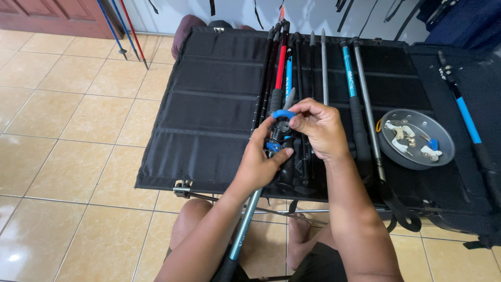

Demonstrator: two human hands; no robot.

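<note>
My left hand (261,159) grips a teal trekking pole (245,222) near its upper end, thumb pressed against the blue and black clamp (273,147). My right hand (318,128) pinches a small blue lever piece (283,113) at the top of that clamp, between thumb and fingers. The pole's shaft runs down toward my lap. Both hands hover over the front middle of a black folding fabric table (209,104).
Several trekking poles (313,68) lie lengthwise on the table, red, black, grey and teal. A round grey metal dish (415,138) with small white and blue parts sits at right. Another blue pole (464,117) lies far right. More poles (125,31) lean at the back left over tiled floor.
</note>
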